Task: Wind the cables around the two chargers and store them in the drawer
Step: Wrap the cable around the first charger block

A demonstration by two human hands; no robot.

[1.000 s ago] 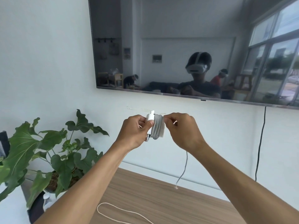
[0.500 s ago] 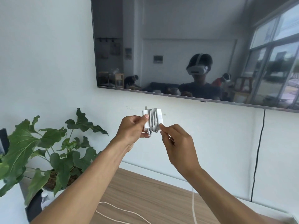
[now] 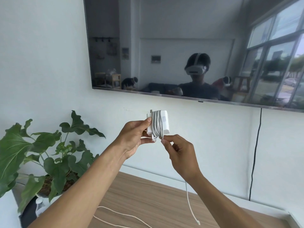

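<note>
Left hand [image 3: 134, 137] pinching white charger [image 3: 165, 123] by its edge, raised before the wall, cable [image 3: 157, 124] coiled round its middle, right hand [image 3: 179, 153] pinching the cable just beneath the charger, loose end dangling above the table [image 3: 148, 191], second cable [image 3: 102, 207] lying there.

Background only: wall-mounted TV [image 3: 164, 46] above the grip, screen dark, mirroring a room with big windows on its right side. Black cord [image 3: 255, 152] drops from the TV's lower edge down the white wall [image 3: 41, 63], well right of the grip. Potted plant [image 3: 49, 153] below-left of the grip, with broad green leaves; pot mostly hidden by them. Wooden tabletop [image 3: 148, 195] below the grip, light grain, set against the wall.
</note>
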